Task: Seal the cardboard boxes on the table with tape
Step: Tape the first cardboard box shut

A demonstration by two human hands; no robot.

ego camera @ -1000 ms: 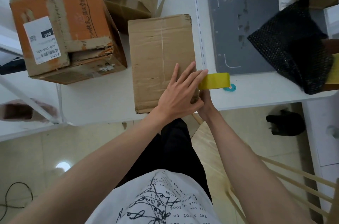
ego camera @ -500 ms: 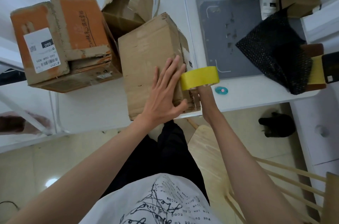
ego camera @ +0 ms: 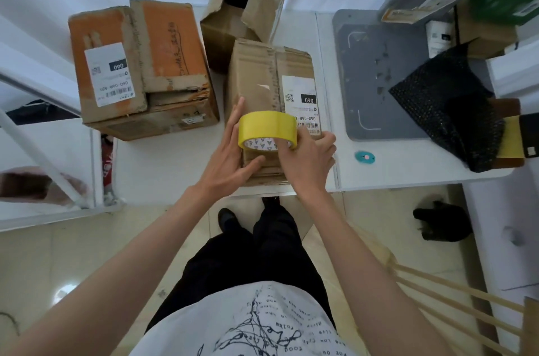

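Cardboard box (ego camera: 262, 84), plain brown and creased, sits on the white counter (ego camera: 163, 163) at its near edge, its long axis running away from the person. A white shipping label (ego camera: 300, 102) lies on its top toward the right side, and the flap seam runs lengthwise along the middle.

The yellow tape roll (ego camera: 267, 128) is held over the near end of this box, standing on edge with its open core facing the person; the inner cardboard ring shows a printed pattern. The right hand (ego camera: 306, 157) grips the roll, fingers curled into and around its right side. The left hand (ego camera: 230, 151) lies against the box's left near corner, fingers straight along the side and thumb pressed on the near face.

Left of the box, close beside it, stands a larger orange-and-brown carton (ego camera: 140, 64) with torn, worn flaps and its own label. Behind the box, an open carton (ego camera: 248, 5) leans with flaps up. Right of the box lie a grey mat (ego camera: 373, 75), a black bubble-textured bag (ego camera: 449, 110) and a small teal disc (ego camera: 364, 158).
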